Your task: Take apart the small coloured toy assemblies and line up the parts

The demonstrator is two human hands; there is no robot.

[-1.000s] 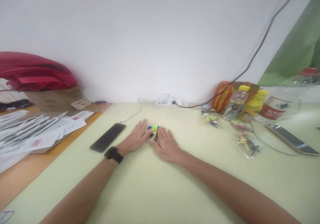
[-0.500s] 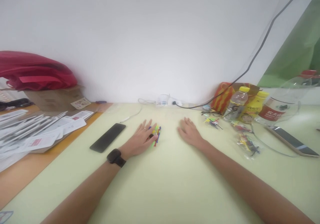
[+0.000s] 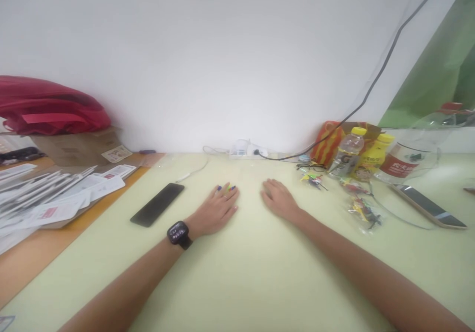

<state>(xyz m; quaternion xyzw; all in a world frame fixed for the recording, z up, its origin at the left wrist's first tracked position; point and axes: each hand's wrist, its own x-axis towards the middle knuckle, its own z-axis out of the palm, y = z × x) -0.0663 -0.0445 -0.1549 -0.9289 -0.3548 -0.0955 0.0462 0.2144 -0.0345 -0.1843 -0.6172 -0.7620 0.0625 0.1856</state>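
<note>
My left hand (image 3: 214, 210), with a black watch (image 3: 179, 234) on its wrist, lies palm down over small coloured plastic pieces (image 3: 230, 188). Its fingers are a little apart and laid over them. Only blue and yellow-green bits show at the fingertips; the rest is hidden under the hand. To its right, my right hand (image 3: 280, 199) rests on the pale green tabletop (image 3: 252, 272), fingers stretched forward with nothing visible in them. A dark phone (image 3: 158, 204) lies left of my left hand.
Clear bags of coloured plastic pieces (image 3: 363, 212) lie at the right, near drink bottles (image 3: 347, 151) and another phone (image 3: 428, 206). A power strip (image 3: 247, 150) sits against the wall. White packets (image 3: 67, 193) and a cardboard box (image 3: 77, 146) under a red bag (image 3: 52, 107) occupy the left.
My left hand has slid forward and right over the plastic pieces, which now mostly disappear beneath it. The watch face has lit up. My right hand has barely moved.
</note>
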